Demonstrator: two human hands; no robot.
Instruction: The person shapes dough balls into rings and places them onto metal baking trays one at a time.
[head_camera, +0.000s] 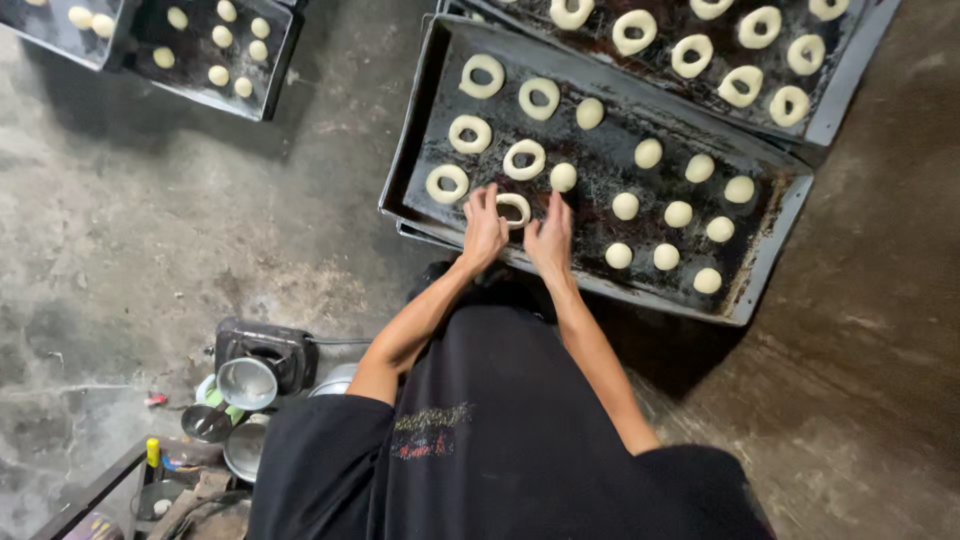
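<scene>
A dark metal baking tray lies on the concrete floor with several pale dough rings on its left part and several dough balls on its right part. At the tray's near edge my left hand and my right hand flank one dough ring. The fingers of both hands touch it, and it rests on the tray. Another dough ring lies just beyond it.
A second tray of dough rings overlaps the first at the top right. Two smaller trays with dough balls sit at the top left. Metal bowls, a black device and clutter stand at the lower left.
</scene>
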